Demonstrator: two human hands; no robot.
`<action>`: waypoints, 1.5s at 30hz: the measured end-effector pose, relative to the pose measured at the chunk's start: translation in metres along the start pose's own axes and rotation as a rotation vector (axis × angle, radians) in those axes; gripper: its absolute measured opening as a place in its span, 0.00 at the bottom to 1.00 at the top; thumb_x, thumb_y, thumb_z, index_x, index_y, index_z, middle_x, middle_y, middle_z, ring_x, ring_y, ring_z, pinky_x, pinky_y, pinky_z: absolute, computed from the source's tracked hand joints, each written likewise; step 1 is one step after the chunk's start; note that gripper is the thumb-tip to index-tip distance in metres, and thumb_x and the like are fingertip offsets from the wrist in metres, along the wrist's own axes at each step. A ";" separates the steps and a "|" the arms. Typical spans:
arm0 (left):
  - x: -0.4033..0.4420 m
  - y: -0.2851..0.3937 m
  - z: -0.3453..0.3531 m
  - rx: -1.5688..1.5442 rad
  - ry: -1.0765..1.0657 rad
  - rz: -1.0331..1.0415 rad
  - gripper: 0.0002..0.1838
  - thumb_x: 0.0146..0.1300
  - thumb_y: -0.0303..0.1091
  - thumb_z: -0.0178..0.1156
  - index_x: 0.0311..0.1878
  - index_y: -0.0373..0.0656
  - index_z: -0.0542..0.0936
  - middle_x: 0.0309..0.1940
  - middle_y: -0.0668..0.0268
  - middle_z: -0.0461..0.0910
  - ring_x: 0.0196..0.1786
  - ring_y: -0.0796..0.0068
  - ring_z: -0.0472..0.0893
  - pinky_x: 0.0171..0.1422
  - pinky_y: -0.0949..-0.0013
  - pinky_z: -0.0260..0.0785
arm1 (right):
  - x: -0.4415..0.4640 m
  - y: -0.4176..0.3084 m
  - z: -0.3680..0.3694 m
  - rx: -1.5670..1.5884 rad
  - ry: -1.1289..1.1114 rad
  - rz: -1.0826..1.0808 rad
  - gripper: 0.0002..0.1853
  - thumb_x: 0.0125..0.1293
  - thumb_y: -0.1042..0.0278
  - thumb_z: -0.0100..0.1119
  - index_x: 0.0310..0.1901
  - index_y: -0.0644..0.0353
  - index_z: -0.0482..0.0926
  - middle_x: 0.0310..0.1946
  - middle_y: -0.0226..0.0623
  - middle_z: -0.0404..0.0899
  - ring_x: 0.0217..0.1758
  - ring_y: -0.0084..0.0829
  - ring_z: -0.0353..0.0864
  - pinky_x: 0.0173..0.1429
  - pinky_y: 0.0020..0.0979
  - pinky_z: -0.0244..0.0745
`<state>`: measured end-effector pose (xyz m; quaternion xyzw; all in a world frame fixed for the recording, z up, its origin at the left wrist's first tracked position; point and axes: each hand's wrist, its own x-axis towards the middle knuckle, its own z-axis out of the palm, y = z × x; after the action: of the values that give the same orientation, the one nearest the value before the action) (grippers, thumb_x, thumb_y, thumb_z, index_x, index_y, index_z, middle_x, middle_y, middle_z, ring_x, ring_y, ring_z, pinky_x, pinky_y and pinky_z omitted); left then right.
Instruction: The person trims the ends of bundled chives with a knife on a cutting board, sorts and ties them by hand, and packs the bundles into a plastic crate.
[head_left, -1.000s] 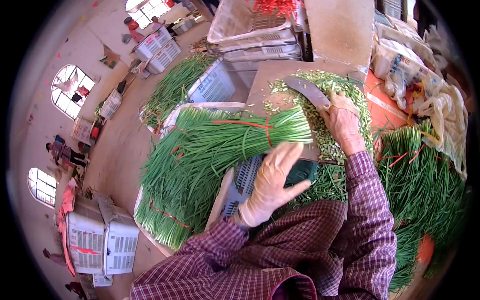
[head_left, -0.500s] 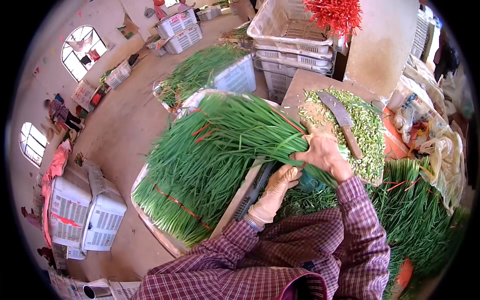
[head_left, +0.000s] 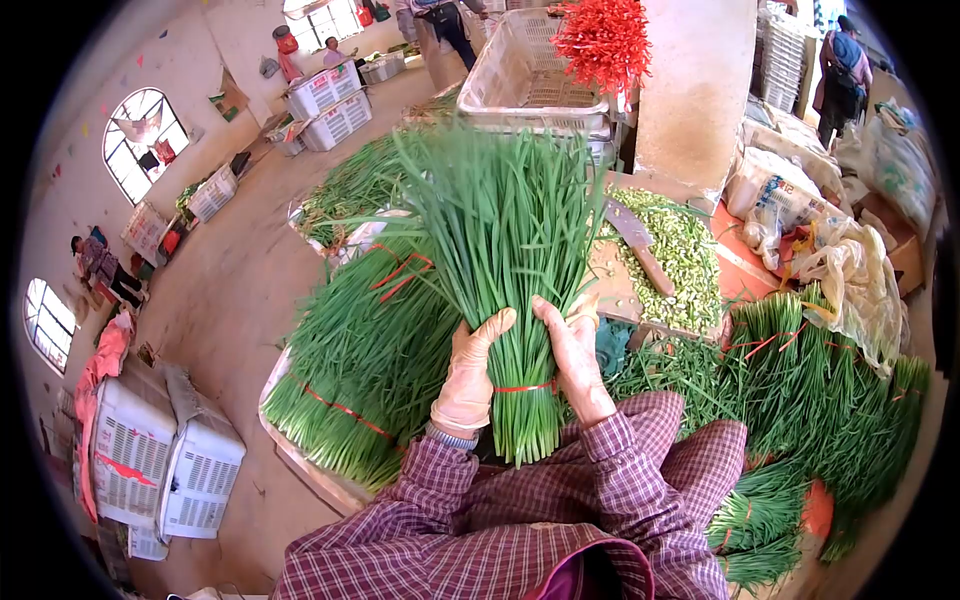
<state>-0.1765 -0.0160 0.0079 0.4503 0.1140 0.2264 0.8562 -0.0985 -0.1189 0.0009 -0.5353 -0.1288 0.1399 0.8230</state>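
A thick bunch of garlic chives (head_left: 515, 260) stands upright before me, pale cut ends down, with a red tie (head_left: 525, 388) round its lower stalks. My left hand (head_left: 468, 372), in a thin pale glove, wraps the bunch from the left. From the right, my right hand (head_left: 574, 350) grips it, thumb laid across the stalks; some of its fingers are hidden behind the leaves. The leaf tips are blurred. Another tied bundle of chives (head_left: 350, 350) lies in a crate just left of my left hand. A cleaver (head_left: 640, 245) rests on the board to the right.
Chopped stalk ends cover the wooden board (head_left: 622, 290). Tied chive bundles (head_left: 790, 370) are heaped at my right. A stack of white crates (head_left: 475, 100) and a bunch of red ties (head_left: 603, 45) stand beyond. White boxes (head_left: 205, 480) sit on the left floor. Other people are farther off.
The bunch has turned from lying sideways to upright in front of me. My left hand, earlier beside it, now holds it. My right hand has moved left and lower on the stalks.
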 end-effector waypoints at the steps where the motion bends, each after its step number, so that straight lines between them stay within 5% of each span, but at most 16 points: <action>1: -0.003 0.003 -0.001 0.012 0.018 -0.001 0.27 0.61 0.36 0.72 0.63 0.41 0.78 0.55 0.67 0.82 0.54 0.71 0.82 0.62 0.63 0.75 | -0.004 -0.004 0.008 0.067 0.106 -0.059 0.17 0.64 0.65 0.72 0.43 0.66 0.73 0.39 0.33 0.77 0.40 0.24 0.76 0.45 0.28 0.77; 2: -0.011 0.006 0.000 -0.008 0.028 -0.009 0.27 0.61 0.36 0.71 0.62 0.41 0.78 0.55 0.67 0.82 0.54 0.70 0.82 0.62 0.63 0.75 | -0.019 -0.010 0.008 0.023 0.144 -0.073 0.20 0.64 0.61 0.73 0.32 0.61 0.68 0.33 0.28 0.69 0.35 0.21 0.69 0.40 0.27 0.73; 5: -0.025 0.011 -0.001 -0.017 0.028 -0.031 0.27 0.61 0.36 0.70 0.63 0.41 0.77 0.55 0.66 0.82 0.54 0.70 0.82 0.63 0.63 0.75 | -0.019 0.005 -0.011 -0.183 -0.051 -0.128 0.21 0.64 0.58 0.74 0.33 0.61 0.69 0.34 0.29 0.70 0.36 0.21 0.69 0.43 0.27 0.73; 6: -0.030 0.014 0.002 -0.047 -0.006 -0.047 0.28 0.62 0.38 0.70 0.64 0.41 0.76 0.56 0.66 0.82 0.55 0.69 0.82 0.63 0.63 0.75 | -0.024 -0.009 -0.020 -0.499 -0.100 -0.144 0.21 0.65 0.55 0.73 0.38 0.65 0.74 0.38 0.34 0.76 0.42 0.22 0.74 0.47 0.26 0.72; 7: -0.034 0.016 0.003 -0.004 -0.011 -0.023 0.30 0.62 0.39 0.70 0.65 0.40 0.75 0.56 0.65 0.81 0.55 0.68 0.82 0.63 0.63 0.75 | -0.025 -0.013 -0.023 -0.298 -0.240 -0.186 0.23 0.67 0.53 0.70 0.47 0.68 0.78 0.43 0.41 0.80 0.48 0.24 0.77 0.51 0.26 0.72; 9: -0.037 0.018 -0.004 0.035 -0.024 -0.022 0.31 0.62 0.41 0.70 0.66 0.40 0.74 0.58 0.65 0.80 0.56 0.68 0.82 0.63 0.62 0.76 | -0.038 -0.039 -0.048 -0.468 -0.311 -0.124 0.29 0.68 0.49 0.69 0.55 0.69 0.76 0.45 0.43 0.83 0.44 0.27 0.80 0.48 0.28 0.75; 11: -0.036 0.017 -0.013 0.043 -0.039 -0.040 0.31 0.62 0.41 0.70 0.67 0.41 0.74 0.59 0.65 0.80 0.57 0.68 0.81 0.64 0.61 0.76 | -0.049 -0.055 -0.070 -0.623 -0.238 0.042 0.29 0.68 0.47 0.67 0.52 0.72 0.79 0.30 0.38 0.86 0.30 0.28 0.86 0.36 0.30 0.80; 15: -0.042 0.018 -0.009 0.044 -0.047 -0.004 0.30 0.63 0.40 0.69 0.67 0.42 0.74 0.59 0.66 0.80 0.57 0.67 0.81 0.65 0.60 0.76 | -0.056 -0.078 -0.099 -0.832 -0.121 -0.008 0.19 0.71 0.55 0.64 0.43 0.69 0.83 0.29 0.37 0.87 0.26 0.24 0.86 0.32 0.28 0.82; 18: -0.047 0.020 0.000 0.012 -0.028 0.005 0.27 0.63 0.37 0.69 0.64 0.40 0.76 0.55 0.67 0.82 0.53 0.72 0.83 0.61 0.64 0.77 | -0.060 -0.082 -0.092 -0.604 0.028 -0.144 0.12 0.72 0.62 0.63 0.40 0.64 0.84 0.26 0.30 0.84 0.26 0.18 0.82 0.29 0.23 0.76; 25: -0.059 0.020 0.007 0.012 -0.070 -0.049 0.30 0.63 0.39 0.69 0.66 0.40 0.74 0.57 0.65 0.81 0.55 0.69 0.82 0.62 0.63 0.77 | -0.044 -0.063 -0.067 -0.546 -0.023 -0.434 0.24 0.66 0.58 0.70 0.21 0.72 0.79 0.42 0.35 0.86 0.28 0.20 0.79 0.32 0.27 0.72; 31: -0.060 0.017 0.010 0.015 -0.090 -0.039 0.29 0.63 0.37 0.68 0.66 0.40 0.74 0.58 0.65 0.80 0.56 0.69 0.81 0.63 0.63 0.76 | -0.040 -0.053 -0.050 -0.456 0.037 -0.294 0.25 0.63 0.56 0.72 0.21 0.72 0.79 0.38 0.34 0.87 0.24 0.20 0.76 0.30 0.30 0.70; 36: -0.058 0.015 0.003 0.026 -0.105 -0.038 0.29 0.62 0.35 0.69 0.66 0.39 0.74 0.58 0.65 0.80 0.56 0.70 0.81 0.63 0.64 0.75 | -0.044 -0.054 -0.042 -0.332 0.108 -0.234 0.12 0.68 0.63 0.68 0.37 0.67 0.83 0.27 0.29 0.83 0.21 0.17 0.75 0.27 0.22 0.68; 39: -0.054 0.014 0.001 0.042 -0.127 0.001 0.29 0.61 0.34 0.70 0.65 0.39 0.75 0.57 0.66 0.81 0.54 0.71 0.81 0.63 0.65 0.74 | -0.042 -0.040 -0.044 0.126 0.116 -0.087 0.12 0.70 0.63 0.66 0.42 0.65 0.81 0.26 0.27 0.80 0.21 0.17 0.76 0.26 0.21 0.69; 45: -0.043 0.009 -0.007 0.121 -0.110 0.048 0.32 0.61 0.39 0.69 0.67 0.38 0.73 0.58 0.65 0.80 0.57 0.68 0.80 0.65 0.62 0.73 | -0.036 -0.053 -0.048 0.492 0.156 0.023 0.07 0.72 0.64 0.64 0.42 0.56 0.77 0.25 0.21 0.75 0.18 0.14 0.69 0.22 0.15 0.64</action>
<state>-0.2189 -0.0274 0.0110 0.5153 0.0693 0.2143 0.8269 -0.1092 -0.1934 0.0285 -0.3296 -0.0207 0.1346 0.9342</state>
